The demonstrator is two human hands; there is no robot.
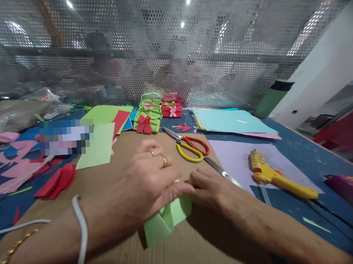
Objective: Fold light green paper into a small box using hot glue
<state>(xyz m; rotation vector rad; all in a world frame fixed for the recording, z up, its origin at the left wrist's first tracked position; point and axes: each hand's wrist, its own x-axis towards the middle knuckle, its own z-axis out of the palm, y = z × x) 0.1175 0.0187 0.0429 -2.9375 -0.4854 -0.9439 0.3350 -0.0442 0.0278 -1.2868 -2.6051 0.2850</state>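
My left hand [155, 172] and my right hand [204, 185] meet over a folded piece of light green paper [159, 227], just above the brown cardboard [120, 249]. Fingers of both hands are closed on the paper, which has standing folds and covers a small area beneath my palms. Its upper part is hidden by my left hand. Beyond my right hand lie scissors [192, 147] with one red and one yellow handle. Close to my right fingers is a metal blade [222, 172], perhaps of a knife or second scissors.
A yellow glue gun [267, 174] rests on lilac paper [224, 149] at right, its cord trailing off. Small green paper bags [149, 115] and a red one [173, 107] stand behind. Paper sheets [238, 123], red strips [57, 179], a white cable [81, 231] and a green bottle [272, 99] surround them.
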